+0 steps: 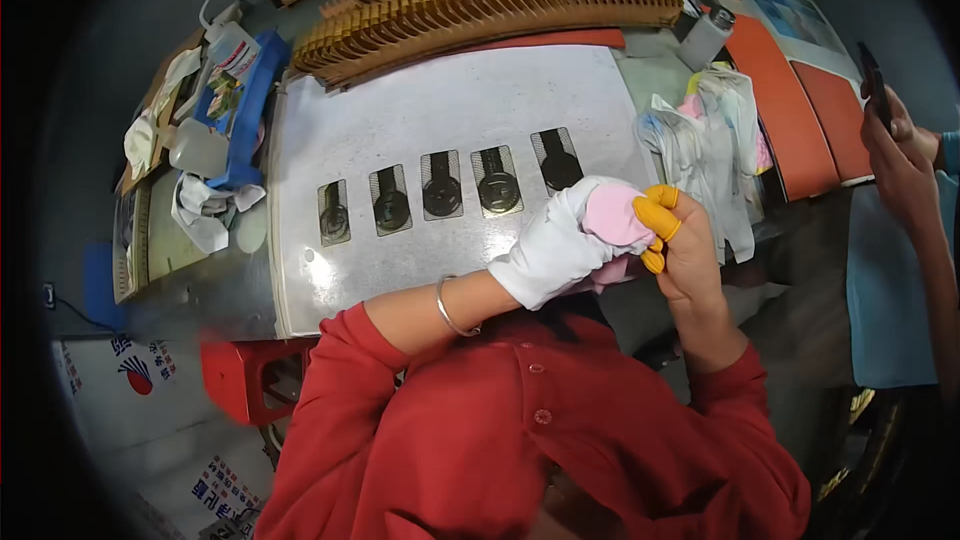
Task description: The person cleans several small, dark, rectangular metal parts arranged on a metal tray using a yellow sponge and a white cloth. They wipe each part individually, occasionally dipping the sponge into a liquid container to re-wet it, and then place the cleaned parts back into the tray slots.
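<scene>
My left hand [560, 245] is covered by a white glove that reaches the wrist, with a silver bangle behind it on the forearm. Pink cloth [612, 217] lies over the glove's far end, and more pink shows beneath. Yellow finger covers sit on fingertips of my right hand [685, 245], which pinches the pink cloth at its edge. How the fingers inside the white glove are bent is hidden. Just beyond, on the white tabletop [380, 120], several dark flat pieces [441, 185], each a disc with a straight strip on a mesh-patterned rectangle, lie in a row.
Brown slotted racks [490, 5] line the back. To the left stand a blue tray [245, 115] and a white squeeze bottle [230, 45]. White cloths or gloves [705, 145] are heaped at right, near a bottle [706, 37]. Another person's hands [895, 150] hold a dark device. A red stool [235, 375] stands below.
</scene>
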Tool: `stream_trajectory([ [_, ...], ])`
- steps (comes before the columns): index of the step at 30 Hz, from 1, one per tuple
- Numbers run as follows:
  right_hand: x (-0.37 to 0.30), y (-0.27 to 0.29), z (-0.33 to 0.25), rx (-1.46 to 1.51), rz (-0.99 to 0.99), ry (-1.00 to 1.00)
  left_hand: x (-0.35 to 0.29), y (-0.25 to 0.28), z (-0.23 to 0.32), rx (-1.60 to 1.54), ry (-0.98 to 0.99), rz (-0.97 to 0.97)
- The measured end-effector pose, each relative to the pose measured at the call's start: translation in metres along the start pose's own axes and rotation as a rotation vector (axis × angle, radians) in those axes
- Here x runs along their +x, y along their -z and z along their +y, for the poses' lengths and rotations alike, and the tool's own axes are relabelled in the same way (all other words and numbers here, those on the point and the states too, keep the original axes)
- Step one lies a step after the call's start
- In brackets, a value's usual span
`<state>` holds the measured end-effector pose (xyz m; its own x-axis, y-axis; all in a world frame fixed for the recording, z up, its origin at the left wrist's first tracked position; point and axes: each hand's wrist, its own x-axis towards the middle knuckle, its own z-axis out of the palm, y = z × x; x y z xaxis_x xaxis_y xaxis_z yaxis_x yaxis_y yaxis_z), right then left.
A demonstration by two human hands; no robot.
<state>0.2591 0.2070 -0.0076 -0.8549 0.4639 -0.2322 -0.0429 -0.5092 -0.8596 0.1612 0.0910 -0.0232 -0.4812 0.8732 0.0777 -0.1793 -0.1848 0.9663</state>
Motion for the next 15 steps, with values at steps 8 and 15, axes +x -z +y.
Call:
stream_trajectory([
  [8,0.005,0.001,-0.008,-0.822,-0.368,0.465,-0.021,0.045,0.019,0.454,-0.226,-0.059],
  [15,0.009,0.0,0.029,-0.582,-0.621,0.088,-0.019,0.036,0.042,0.635,0.448,-0.408],
])
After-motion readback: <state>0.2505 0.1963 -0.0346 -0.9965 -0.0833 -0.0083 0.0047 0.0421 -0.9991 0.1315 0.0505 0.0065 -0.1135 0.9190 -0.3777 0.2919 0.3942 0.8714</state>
